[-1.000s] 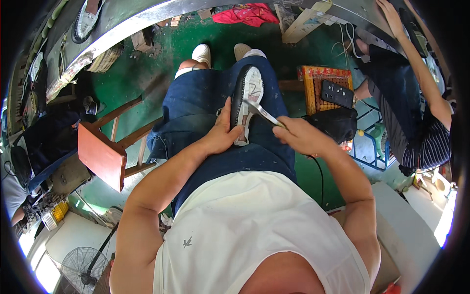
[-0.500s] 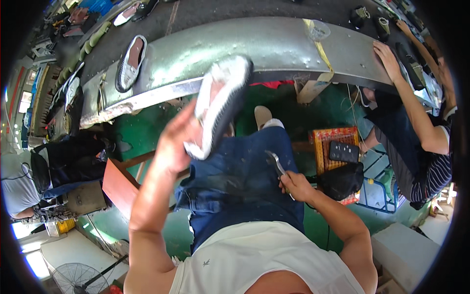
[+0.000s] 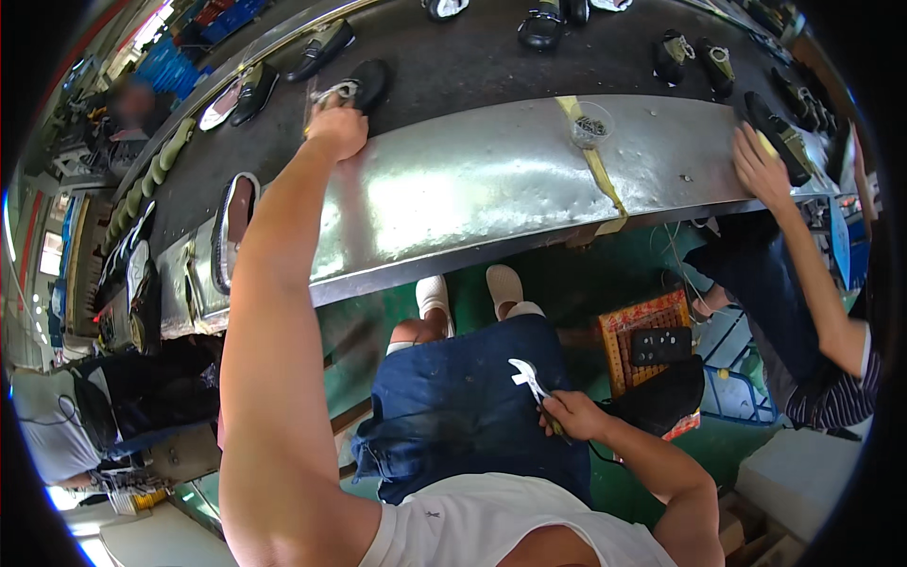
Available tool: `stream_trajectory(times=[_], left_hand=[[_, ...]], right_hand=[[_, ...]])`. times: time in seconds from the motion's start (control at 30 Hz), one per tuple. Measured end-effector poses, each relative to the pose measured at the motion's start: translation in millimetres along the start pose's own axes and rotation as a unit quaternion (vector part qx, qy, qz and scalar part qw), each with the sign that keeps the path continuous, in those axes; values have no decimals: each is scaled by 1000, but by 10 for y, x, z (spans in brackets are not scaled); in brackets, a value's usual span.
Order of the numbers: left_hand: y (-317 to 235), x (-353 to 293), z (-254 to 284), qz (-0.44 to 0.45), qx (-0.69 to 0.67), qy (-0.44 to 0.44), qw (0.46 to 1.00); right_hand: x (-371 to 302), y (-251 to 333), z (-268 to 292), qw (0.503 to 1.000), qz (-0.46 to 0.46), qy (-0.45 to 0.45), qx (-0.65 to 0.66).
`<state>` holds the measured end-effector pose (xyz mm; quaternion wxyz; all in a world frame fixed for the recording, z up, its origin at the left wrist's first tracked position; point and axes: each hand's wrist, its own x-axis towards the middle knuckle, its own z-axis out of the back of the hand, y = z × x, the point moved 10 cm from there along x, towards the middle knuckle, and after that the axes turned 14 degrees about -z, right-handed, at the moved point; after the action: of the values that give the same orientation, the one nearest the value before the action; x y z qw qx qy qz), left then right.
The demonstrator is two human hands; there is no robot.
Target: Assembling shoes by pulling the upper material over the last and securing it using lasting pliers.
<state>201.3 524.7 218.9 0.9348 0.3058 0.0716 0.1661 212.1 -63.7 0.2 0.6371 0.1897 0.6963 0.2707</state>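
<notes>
Shoe (image 3: 370, 83) on the bench (image 3: 463, 66), upper left of frame, is touched by the left hand (image 3: 337, 130); whether its fingers are clamped cannot be told. Pincers (image 3: 536, 386), lower centre, are gripped by the right hand (image 3: 576, 416). The shoe is judged light, soft-topped, firm-soled, best held by its sides.

dented glossy metal bench edge (image 3: 444, 189), shiny metal tool (image 3: 535, 387), matt blue cloth (image 3: 472, 406), clear plastic cup (image 3: 607, 117)
</notes>
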Motion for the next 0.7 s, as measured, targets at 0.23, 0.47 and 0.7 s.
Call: stream_trajectory(times=[0.23,0.47,0.7], left_hand=[[922,-1063,19,203,-61,-2,977],[1422,-2478,-935,353,-627,-26,693],[-92,-3334,104,267,-867,-227,353]], right_hand=[[23,-17,67,999,-12,-8,43],[-15,-44,-3,999,3,-28,45],[-31,-151,-74,998,12,-45,33]])
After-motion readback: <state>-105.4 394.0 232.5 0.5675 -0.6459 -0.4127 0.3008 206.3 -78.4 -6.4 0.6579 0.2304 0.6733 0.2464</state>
